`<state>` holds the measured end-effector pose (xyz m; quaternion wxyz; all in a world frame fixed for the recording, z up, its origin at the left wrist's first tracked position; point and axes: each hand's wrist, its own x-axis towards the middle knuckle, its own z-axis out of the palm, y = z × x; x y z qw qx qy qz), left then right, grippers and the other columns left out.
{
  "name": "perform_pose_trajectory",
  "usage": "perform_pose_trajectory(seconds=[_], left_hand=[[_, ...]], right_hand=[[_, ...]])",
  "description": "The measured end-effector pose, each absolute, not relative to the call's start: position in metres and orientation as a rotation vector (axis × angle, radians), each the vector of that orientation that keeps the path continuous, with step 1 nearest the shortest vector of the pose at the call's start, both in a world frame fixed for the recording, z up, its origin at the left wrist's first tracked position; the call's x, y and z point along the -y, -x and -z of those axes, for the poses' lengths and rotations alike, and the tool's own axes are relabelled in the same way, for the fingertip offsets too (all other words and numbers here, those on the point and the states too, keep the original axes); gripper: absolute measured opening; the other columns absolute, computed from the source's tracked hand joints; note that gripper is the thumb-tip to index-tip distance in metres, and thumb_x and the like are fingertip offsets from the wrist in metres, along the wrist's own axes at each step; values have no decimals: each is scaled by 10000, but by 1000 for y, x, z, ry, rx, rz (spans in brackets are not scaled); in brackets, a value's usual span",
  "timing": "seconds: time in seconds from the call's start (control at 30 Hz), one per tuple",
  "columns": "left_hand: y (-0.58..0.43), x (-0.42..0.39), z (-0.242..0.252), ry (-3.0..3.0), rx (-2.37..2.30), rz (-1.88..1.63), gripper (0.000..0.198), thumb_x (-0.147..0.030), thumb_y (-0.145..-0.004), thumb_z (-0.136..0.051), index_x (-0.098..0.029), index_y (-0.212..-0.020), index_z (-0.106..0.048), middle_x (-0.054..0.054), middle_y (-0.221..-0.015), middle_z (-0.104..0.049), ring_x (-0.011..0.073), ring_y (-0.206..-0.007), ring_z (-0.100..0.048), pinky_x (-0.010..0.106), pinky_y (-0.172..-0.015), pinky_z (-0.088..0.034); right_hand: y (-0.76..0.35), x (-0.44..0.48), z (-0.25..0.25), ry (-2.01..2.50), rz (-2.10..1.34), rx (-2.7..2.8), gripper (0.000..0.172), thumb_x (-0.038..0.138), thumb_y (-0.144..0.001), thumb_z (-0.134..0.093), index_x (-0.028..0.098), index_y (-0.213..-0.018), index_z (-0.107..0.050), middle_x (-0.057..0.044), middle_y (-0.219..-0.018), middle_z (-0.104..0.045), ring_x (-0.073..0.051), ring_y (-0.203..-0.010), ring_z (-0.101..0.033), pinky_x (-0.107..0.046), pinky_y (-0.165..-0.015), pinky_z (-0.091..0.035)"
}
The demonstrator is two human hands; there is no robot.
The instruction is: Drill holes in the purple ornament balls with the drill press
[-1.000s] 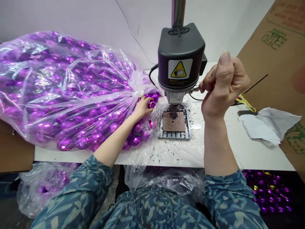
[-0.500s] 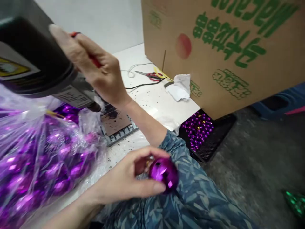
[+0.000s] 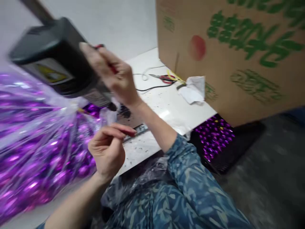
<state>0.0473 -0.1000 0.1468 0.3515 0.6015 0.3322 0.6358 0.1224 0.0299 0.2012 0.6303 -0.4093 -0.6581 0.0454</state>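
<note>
My right hand [image 3: 118,78] is closed round the red-handled lever of the black bench drill [image 3: 52,54]. My left hand [image 3: 107,149] hovers in front of the table edge, below the drill. Its fingers are loosely curled, thumb against forefinger, and no ball shows in them. To its left lies a large clear bag of shiny purple balls [image 3: 35,143]. The drill's base plate [image 3: 134,122] is partly hidden behind both hands. The whole view is smeared by motion.
A big cardboard box with green print [image 3: 238,47] stands at the right on the white table [image 3: 166,105]. Scissors [image 3: 162,77], a cable and crumpled white paper [image 3: 194,89] lie by it. A black crate of purple balls [image 3: 214,136] sits on the floor.
My left hand took a purple ball from the bag and carried it to my lap; now the ball is gone from it. The view swung right. My right hand stayed on the lever.
</note>
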Motion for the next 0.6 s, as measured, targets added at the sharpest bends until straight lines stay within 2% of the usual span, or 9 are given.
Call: perform_pose_trajectory(seconds=[0.03,0.07,0.1,0.17,0.2,0.3,0.43,0.53,0.6], left_hand=[[-29,91,-145,-1562,-908,-1816,199,-65,-788,-643,-231,-687,-605,-32,-703,-729,138,-617,-705,264,-572,-576],[-10,78,-142,-1572,-971,-1944,183,-64,-766,-638,-221,-683,-595,-33,-693,-721,130,-610,-698,251,-576,-566],[9,64,-138,-1584,-1071,-1990,166,-65,-757,-625,-212,-689,-589,-29,-701,-719,128,-629,-698,251,-605,-571],[50,33,-129,-1586,-1338,-1930,138,-77,-767,-570,-203,-712,-576,-15,-727,-709,133,-678,-700,265,-676,-583],[69,20,-124,-1607,-1476,-1807,142,-68,-764,-540,-200,-732,-581,-6,-745,-705,137,-706,-699,273,-711,-584],[106,-6,-113,-1784,-1782,-1235,181,-54,-768,-517,-188,-808,-631,26,-799,-712,165,-753,-691,300,-767,-574],[104,-11,-112,-2203,-1881,-416,203,-142,-884,-599,-205,-1049,-700,96,-1066,-768,263,-993,-739,365,-893,-559],[90,-6,-116,-2327,-1921,88,110,-223,-939,-624,-218,-1003,-713,105,-933,-763,322,-969,-745,403,-867,-547],[83,-4,-116,-2347,-1897,255,59,-247,-917,-674,-217,-947,-714,99,-854,-737,339,-941,-738,413,-848,-543]], right_hand=[[-124,-32,-199,829,-204,1410,348,189,-1060,-382,308,-1155,-695,59,-1130,-783,-47,-1002,-731,-132,-950,-626],[-126,-35,-198,765,-269,1355,294,288,-1075,-392,313,-1063,-684,50,-936,-765,-68,-776,-692,-182,-753,-648],[-128,-39,-197,708,-293,1298,342,438,-1080,-379,291,-948,-658,37,-762,-688,-93,-631,-614,-234,-601,-605],[-131,-48,-195,583,-307,1241,596,782,-964,-364,258,-714,-504,33,-587,-490,-104,-508,-483,-283,-516,-529],[-132,-53,-195,545,-326,1225,659,870,-898,-351,258,-663,-417,38,-560,-429,-98,-483,-438,-287,-492,-493],[-134,-58,-196,527,-375,1209,669,871,-878,-413,252,-636,-339,41,-536,-399,-91,-468,-413,-282,-462,-433],[-135,-56,-197,489,-375,1166,636,795,-892,-523,254,-627,-319,48,-505,-354,-100,-452,-403,-313,-464,-393],[-135,-55,-197,436,-364,1135,613,745,-910,-562,251,-623,-340,56,-495,-340,-91,-423,-353,-315,-442,-328],[-134,-54,-197,429,-351,1129,617,747,-907,-566,249,-617,-344,62,-489,-336,-80,-408,-316,-308,-429,-301]])
